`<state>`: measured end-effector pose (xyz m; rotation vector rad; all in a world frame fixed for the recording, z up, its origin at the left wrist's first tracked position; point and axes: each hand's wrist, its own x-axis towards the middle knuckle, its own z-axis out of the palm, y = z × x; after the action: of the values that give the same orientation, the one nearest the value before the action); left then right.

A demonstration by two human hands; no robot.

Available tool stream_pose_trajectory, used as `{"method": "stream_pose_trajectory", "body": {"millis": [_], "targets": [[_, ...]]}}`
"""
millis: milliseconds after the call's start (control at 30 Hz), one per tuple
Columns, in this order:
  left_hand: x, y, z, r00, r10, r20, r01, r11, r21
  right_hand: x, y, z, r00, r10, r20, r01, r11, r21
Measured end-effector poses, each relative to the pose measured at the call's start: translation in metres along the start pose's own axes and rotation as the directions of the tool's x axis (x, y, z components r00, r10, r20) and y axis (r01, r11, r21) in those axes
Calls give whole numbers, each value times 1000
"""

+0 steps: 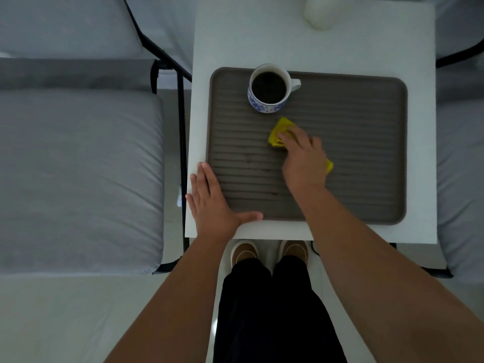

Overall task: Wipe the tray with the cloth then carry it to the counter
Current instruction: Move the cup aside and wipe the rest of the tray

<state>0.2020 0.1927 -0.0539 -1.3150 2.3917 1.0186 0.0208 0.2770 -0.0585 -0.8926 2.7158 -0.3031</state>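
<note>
A grey ribbed tray [366, 142] lies on a small white table [262, 40]. My right hand [303, 158] presses a yellow cloth [280, 132] onto the middle of the tray, fingers curled over it; the cloth shows at the fingertips and behind the hand. My left hand [209, 203] lies flat with straight fingers on the tray's near-left corner, thumb along the front rim. A blue-and-white mug [269, 87] holding dark liquid stands at the tray's far left.
A white rounded object [320, 11] stands at the table's far edge. Grey cushioned seats with black frames flank the table, one on the left [78, 166] and one on the right [461, 153]. My legs and shoes [269, 254] are at the near table edge.
</note>
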Motion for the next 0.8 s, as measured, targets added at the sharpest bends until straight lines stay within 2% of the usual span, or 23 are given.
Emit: {"method": "stream_pose_trajectory", "body": {"millis": [100,133,233,333,400,533,600,800], "targets": [[2,1,-1,1000,-2,0,2,1000,-7,2,-1,-4,993,111,-41,-111,994,3],[2,1,-1,1000,-2,2,2,1000,-8,5,-10,-3,996,87,-37,-87,996,-2],[3,2,-1,1000,7,-2,-7,1000,-17,16,-47,6,989,-143,32,144,989,-26],[3,0,0,1000,5,-3,-5,1000,-19,26,-61,10,974,-214,81,218,975,-45],[2,-1,0,1000,4,2,-4,1000,-12,26,-46,6,981,-181,74,186,981,-63],[1,-2,-2,1000,1,-9,-1,1000,-3,19,8,-9,1000,-2,0,2,997,-83],[2,-3,-3,1000,-1,-15,1,1000,-2,19,13,-14,1000,0,-4,-1,994,-111],[3,1,2,1000,0,-4,0,1000,5,32,-43,1,968,-227,102,239,964,-120]]}}
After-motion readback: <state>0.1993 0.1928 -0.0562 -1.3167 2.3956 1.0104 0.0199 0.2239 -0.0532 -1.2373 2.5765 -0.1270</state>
